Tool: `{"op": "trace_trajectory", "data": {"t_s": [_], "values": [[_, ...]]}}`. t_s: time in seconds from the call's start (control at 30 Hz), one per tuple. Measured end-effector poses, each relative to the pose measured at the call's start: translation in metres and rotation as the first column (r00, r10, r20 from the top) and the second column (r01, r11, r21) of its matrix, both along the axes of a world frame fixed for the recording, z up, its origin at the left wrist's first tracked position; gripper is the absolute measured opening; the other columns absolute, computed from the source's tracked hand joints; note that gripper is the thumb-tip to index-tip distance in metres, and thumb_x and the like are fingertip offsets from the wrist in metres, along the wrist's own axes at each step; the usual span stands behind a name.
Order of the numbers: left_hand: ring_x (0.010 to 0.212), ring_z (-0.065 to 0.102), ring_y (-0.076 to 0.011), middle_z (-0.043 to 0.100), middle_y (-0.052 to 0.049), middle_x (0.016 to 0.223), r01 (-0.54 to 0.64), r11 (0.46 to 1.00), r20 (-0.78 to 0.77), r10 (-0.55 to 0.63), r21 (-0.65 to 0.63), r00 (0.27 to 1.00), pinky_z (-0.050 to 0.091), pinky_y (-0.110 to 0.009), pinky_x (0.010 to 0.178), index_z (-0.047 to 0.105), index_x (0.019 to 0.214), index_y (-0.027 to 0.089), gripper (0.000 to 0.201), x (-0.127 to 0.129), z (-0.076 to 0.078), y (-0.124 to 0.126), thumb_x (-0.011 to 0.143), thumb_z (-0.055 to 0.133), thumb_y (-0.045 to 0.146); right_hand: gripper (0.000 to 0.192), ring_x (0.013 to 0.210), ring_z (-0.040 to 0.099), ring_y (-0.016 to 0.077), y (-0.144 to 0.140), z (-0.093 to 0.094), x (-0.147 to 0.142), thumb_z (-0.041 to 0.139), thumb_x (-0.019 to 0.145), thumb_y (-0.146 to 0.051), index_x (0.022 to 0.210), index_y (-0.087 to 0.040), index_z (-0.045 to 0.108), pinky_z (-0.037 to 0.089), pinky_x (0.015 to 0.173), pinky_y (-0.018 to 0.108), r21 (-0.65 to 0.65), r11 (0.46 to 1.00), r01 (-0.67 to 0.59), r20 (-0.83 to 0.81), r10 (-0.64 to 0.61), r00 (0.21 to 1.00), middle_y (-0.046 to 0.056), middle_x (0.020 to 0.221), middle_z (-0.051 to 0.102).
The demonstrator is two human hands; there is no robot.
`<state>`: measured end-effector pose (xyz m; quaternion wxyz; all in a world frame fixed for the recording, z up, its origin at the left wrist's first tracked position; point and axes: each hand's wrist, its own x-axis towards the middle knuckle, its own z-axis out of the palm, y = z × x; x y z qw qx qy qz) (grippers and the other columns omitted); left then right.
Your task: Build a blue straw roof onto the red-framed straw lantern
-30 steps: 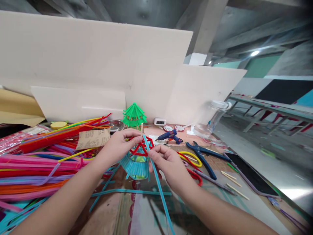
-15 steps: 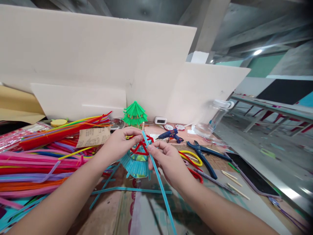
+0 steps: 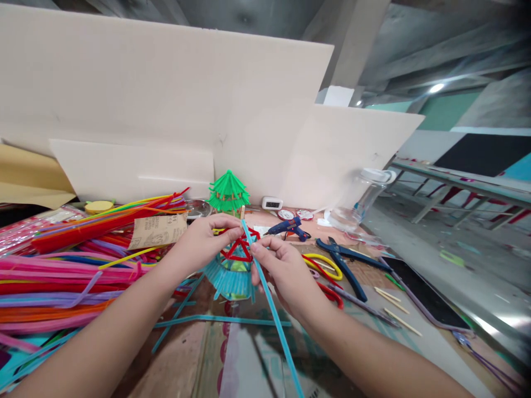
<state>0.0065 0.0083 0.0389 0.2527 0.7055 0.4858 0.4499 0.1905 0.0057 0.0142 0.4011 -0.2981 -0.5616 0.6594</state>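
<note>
Both forearms are reaching in — the left hand [image 3: 199,243] is pinching the red-and-teal pipe-cleaner lantern frame [image 3: 233,265], the right hand's [image 3: 282,271] grip is clenching a long teal pipe cleaner [image 3: 271,309] — fingertips partly hiding the joint.

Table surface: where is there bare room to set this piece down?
Free: the strip near the front edge, below the loose blue stems. Crowded: pipe cleaner pile at left; pliers, sticks and phone at right.
</note>
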Motion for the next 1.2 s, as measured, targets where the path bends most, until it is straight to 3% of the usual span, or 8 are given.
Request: {"op": "trace_trajectory", "data": {"t_s": [0.27, 0.47, 0.7, 0.9, 1.2], "values": [[0.096, 0.063, -0.0206, 0.071, -0.005, 0.099, -0.015, 1.000, -0.021, 0.015, 0.008, 1.000, 0.045, -0.031, 0.088, 0.071, 0.084, 0.018, 0.025, 0.000, 0.002, -0.002, 0.084, 0.061, 0.040, 0.033, 0.036, 0.049, 0.0069, -0.001, 0.002, 0.000, 0.064, 0.082, -0.049, 0.085, -0.019, 0.050, 0.038, 0.037, 0.015, 0.000, 1.000, -0.021, 0.019, 0.021, 1.000, -0.004, 0.051, 0.063], [0.095, 0.063, -0.0215, 0.070, -0.005, 0.098, 0.005, 0.999, 0.033, -0.003, -0.046, 0.999, 0.046, -0.032, 0.086, 0.071, 0.089, 0.017, 0.028, -0.002, 0.002, -0.002, 0.084, 0.060, 0.042, 0.036, 0.042, 0.054, 0.0092, -0.011, 0.008, 0.006, 0.059, 0.085, -0.050, 0.085, -0.023, 0.036, 0.040, 0.042, 0.018, 0.063, 0.998, -0.015, -0.013, 0.016, 1.000, -0.001, 0.064, 0.069], [0.093, 0.064, -0.0212, 0.071, -0.005, 0.098, -0.003, 0.997, 0.050, 0.007, -0.071, 0.999, 0.047, -0.031, 0.083, 0.070, 0.089, 0.017, 0.029, -0.002, 0.000, 0.000, 0.083, 0.061, 0.044, 0.032, 0.041, 0.051, 0.0082, -0.020, -0.007, 0.012, 0.058, 0.086, -0.049, 0.087, -0.019, 0.048, 0.038, 0.044, 0.018, -0.044, 0.999, -0.031, 0.031, 0.033, 0.999, 0.000, 0.058, 0.067], [0.096, 0.064, -0.0213, 0.072, -0.004, 0.101, -0.036, 0.999, -0.013, 0.036, -0.034, 0.999, 0.046, -0.032, 0.087, 0.072, 0.096, 0.019, 0.028, -0.002, 0.001, -0.002, 0.084, 0.060, 0.041, 0.031, 0.042, 0.050, 0.0085, -0.023, -0.001, 0.009, 0.062, 0.083, -0.048, 0.081, -0.017, 0.054, 0.041, 0.043, 0.018, -0.073, 0.997, -0.027, 0.051, 0.031, 0.998, -0.002, 0.051, 0.061], [0.096, 0.064, -0.0219, 0.072, -0.007, 0.104, -0.014, 0.999, 0.013, 0.014, -0.030, 1.000, 0.047, -0.033, 0.088, 0.073, 0.097, 0.017, 0.029, -0.002, 0.001, -0.001, 0.083, 0.061, 0.040, 0.032, 0.040, 0.049, 0.0082, -0.023, -0.002, 0.004, 0.065, 0.081, -0.048, 0.080, -0.018, 0.054, 0.040, 0.042, 0.018, -0.087, 0.996, -0.029, 0.042, 0.032, 0.999, -0.003, 0.049, 0.060]]}}
